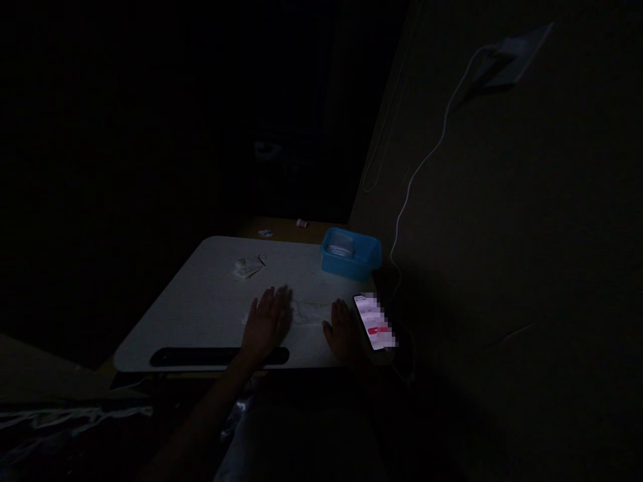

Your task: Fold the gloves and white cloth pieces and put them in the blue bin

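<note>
My left hand (264, 325) lies palm down over the white table (185, 301), its fingers stretched out and pointing away from me. To the right of it, my right hand (343, 331) has its fingers straight, with the thumb held apart. Between the hands is a flat, whitish thing (309, 313) with a thin cord-like edge; the dim light hides its kind. Both hands appear to be at its ends, but I cannot tell how firmly they touch it. Farther back lies a small white folded bundle (250, 266) with thin strings.
A blue basket (346, 266) holding a clear-wrapped stack (340, 245) stands at the table's back right corner. A lit phone (372, 321) lies beside my right hand. A white cable (412, 177) hangs along the wall. A black strip (195, 356) lines the front edge.
</note>
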Tool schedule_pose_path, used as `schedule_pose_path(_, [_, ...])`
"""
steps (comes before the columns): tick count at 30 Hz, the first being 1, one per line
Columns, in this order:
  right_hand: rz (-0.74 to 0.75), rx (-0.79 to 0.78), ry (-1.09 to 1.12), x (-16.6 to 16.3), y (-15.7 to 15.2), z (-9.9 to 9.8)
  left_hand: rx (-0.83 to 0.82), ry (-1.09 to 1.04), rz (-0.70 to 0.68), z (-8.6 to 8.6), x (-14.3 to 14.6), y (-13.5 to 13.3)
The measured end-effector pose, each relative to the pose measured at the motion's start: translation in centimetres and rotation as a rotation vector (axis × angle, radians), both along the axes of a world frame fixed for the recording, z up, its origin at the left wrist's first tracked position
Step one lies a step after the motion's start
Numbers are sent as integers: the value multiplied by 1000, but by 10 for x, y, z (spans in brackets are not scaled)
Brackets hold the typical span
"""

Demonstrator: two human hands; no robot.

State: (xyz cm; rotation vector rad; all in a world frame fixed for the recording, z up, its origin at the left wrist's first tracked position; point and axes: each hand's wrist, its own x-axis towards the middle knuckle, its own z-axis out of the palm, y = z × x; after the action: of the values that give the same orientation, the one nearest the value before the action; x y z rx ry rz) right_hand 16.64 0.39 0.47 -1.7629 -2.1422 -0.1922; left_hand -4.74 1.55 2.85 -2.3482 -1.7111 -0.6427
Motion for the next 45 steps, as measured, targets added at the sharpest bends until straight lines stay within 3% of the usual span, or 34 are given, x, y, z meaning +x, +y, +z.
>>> schedule_pose_path(3, [0,-18,4,-1,0,2,-30,72,78,-12,-23,-7])
schedule_pose_path(7, [-6,8,19,1,0,4,-85,161,81,-25,-28,-9])
schedule_pose_path(12, [-72,97,35,6,0,1,-125,180,104,-21,-23,-8])
schedule_pose_path(20, [-67,73,-28,6,1,-8,-124,161,115,-19,-25,-10])
schedule_pose_path(24, [-82,60,-39,6,2,-6,-82,112,135,-4,-7,-10])
schedule_pose_path(27, [-85,62,-41,5,2,-5,-63,111,-47,5,23,-7])
schedule_pose_path(29, [-86,72,-40,5,1,-6,-69,105,-112,4,45,-4])
schedule_pose_path(32, [-92,81,-23,5,1,-8,-116,113,-101,-8,67,1])
schedule_pose_path(37, [-86,70,9,4,1,-10,-153,111,-96,-22,71,3])
schedule_pose_path(45, [-61,78,77,6,-1,-4,-161,72,-114,-16,70,0])
